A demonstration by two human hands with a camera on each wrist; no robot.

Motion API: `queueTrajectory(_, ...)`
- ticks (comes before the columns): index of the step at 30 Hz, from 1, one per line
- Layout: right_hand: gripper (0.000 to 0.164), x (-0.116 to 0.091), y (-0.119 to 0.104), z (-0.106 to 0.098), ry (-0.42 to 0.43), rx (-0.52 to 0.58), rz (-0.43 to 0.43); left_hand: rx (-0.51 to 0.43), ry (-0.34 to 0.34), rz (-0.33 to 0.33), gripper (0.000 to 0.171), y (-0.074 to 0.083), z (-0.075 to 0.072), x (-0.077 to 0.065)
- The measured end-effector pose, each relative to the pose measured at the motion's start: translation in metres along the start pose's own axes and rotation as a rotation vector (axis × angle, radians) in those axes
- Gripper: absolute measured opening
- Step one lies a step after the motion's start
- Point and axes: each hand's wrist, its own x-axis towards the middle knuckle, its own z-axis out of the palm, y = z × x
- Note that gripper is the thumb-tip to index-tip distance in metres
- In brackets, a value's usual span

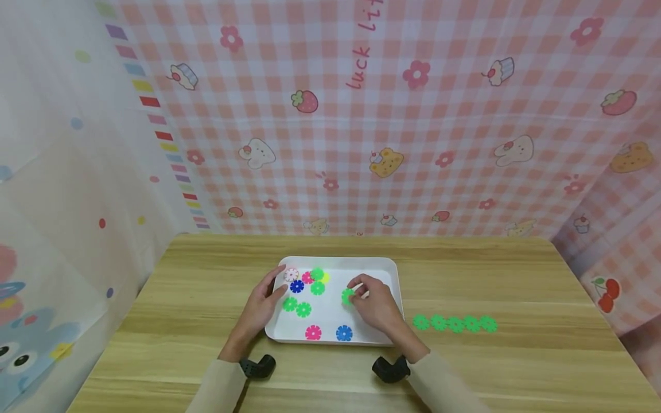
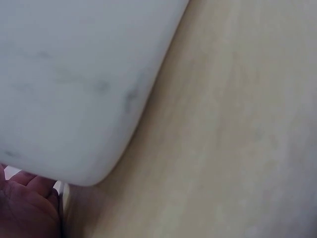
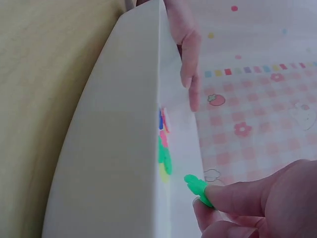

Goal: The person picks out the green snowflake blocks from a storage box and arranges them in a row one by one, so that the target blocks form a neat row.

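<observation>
My right hand (image 1: 374,301) pinches a green snowflake-shaped plastic disc (image 3: 196,187) between thumb and fingers, over the right half of a white tray (image 1: 356,264). At the tray's left side my left hand (image 1: 262,304) holds the rim, its thumb reaching inside the wall. Near that thumb lie a dark blue disc (image 1: 296,286), a pale pink-white disc (image 1: 291,274) and several green discs (image 1: 303,310). A pink disc (image 1: 307,277) and a yellow disc (image 1: 325,277) sit partly under other green ones. Along the front wall are another pink disc (image 1: 312,332) and a lighter blue disc (image 1: 344,332).
Right of the tray, several green discs form a row (image 1: 455,324) on the wooden table (image 1: 516,367). A pink checked cloth (image 1: 330,137) hangs behind the table, and a white patterned cloth (image 1: 93,172) hangs at the left. Each wrist wears a black device (image 1: 391,370).
</observation>
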Motion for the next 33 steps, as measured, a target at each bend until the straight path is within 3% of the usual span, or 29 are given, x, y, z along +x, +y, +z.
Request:
queueTrajectory(3,0.012,-0.006,0.001,-0.008,0.004,0.0,-0.025,0.001,-0.002,-0.013,0.049,0.004,0.001,-0.001)
queueTrajectory(9,0.014,-0.016,0.006,-0.023,0.04,0.002,-0.039,0.008,-0.016,-0.021,0.05,0.029,0.001,-0.013)
queueTrajectory(16,0.016,-0.025,0.018,-0.051,0.066,0.021,-0.009,-0.002,-0.001,0.004,0.049,0.0,0.0,0.0)
queueTrajectory(23,0.018,-0.031,0.045,-0.087,0.097,0.09,-0.026,0.002,0.01,0.008,0.049,-0.002,0.001,0.0)
queueTrajectory(33,0.021,-0.049,0.084,-0.142,0.174,-0.003,-0.012,0.011,0.017,-0.001,0.048,-0.001,0.001,0.0)
